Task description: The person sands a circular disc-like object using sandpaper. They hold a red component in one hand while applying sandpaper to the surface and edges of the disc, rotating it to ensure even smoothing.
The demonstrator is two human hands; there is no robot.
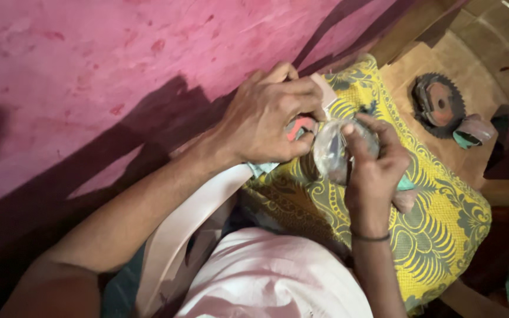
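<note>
My left hand (266, 115) is closed around a small red and grey object (299, 126) and a pale strip (327, 94), held over a yellow patterned cloth (437, 224). My right hand (372, 171) grips a clear, crinkled plastic piece (331, 150), pressing it against what the left hand holds. Both hands touch at the fingertips. What lies inside the plastic is hidden. A dark band circles my right wrist.
A pink painted wall (119, 65) fills the left. A rusty toothed saw disc (438, 105) and a roll of sandpaper (472, 131) lie on a wooden surface at the right. A pale plastic chair arm (189, 218) runs under my left forearm.
</note>
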